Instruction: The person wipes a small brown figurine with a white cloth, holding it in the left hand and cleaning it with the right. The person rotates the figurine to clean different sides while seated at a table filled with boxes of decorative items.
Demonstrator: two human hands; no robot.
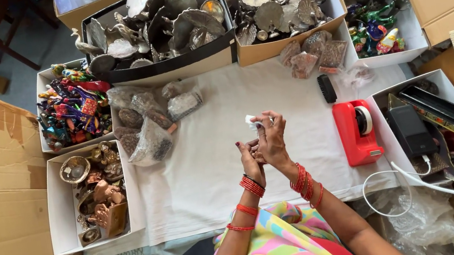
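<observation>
Both hands up over mid-table, above the white cloth (210,172), nearer the front edge than the back. Left hand (251,163) curled narrow, fingers bent round a small dark item pressed against the right palm; item mostly hidden, can't tell what kind. Right hand (271,138) closed at the fingertips, pinching a small white scrap (253,122), paper or tissue by the look, sticking up just above the fingers. Red bangles on both wrists.

Handling, as a judgement: scrap looks v. light, soft, floppy, creased; prob. tears easily, no stiffness to push against. Best held by an edge or corner w/ thumb + forefinger, as now. Hidden item seems small enough to cup in one palm; weight and fragility not readable.

Round about: red tape dispenser (356,132) just right of the hands, toward the right edge; black brush (326,88) behind it. Clear bags of small dark pieces (148,128) left of the hands, more bags (312,54) near the back edge. Along the back: black tray of grey metal leaf-shaped pieces (156,26) and a tan box of similar metal pieces (281,6). Left edge: white box of bright painted figures (71,106), white box of brass-coloured items (95,194). Right side: box w/ dark flat cases (426,120), white cable (405,178) trailing off the front corner.
</observation>
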